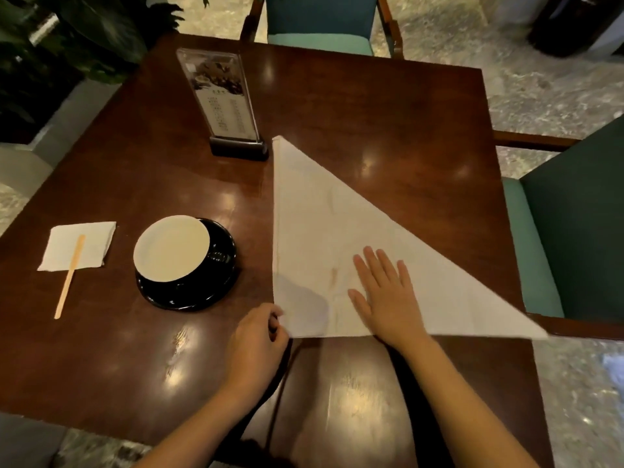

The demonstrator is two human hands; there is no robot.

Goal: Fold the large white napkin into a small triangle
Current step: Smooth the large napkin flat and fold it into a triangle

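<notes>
One large white napkin (324,214) lies on the right half of a dark wooden table (135,184), folded into a big triangle. Its square corner is at the near left, one tip points away beside the menu stand, and the other tip reaches the table's right edge.

Two hands are on it. The left hand (256,339) pinches the near-left corner between thumb and curled fingers, and the cloth there is lifted slightly off the wood. The right hand (388,298) lies flat on the napkin just right of that corner, fingers straight and spread, palm down near the cloth's near edge.

To the left of the napkin, close to its long straight side, one black cup (172,248) with a pale inside sits on one black saucer (216,292). Further left, one small paper napkin (94,238) lies with one wooden stirrer (69,278) resting partly on it. One clear menu stand (223,99) on a dark base stands upright just beside the napkin's far tip.

Two teal chairs are drawn up, one at the far side (320,25) and one at the right (580,214). A leafy plant (84,35) fills the far left corner.
</notes>
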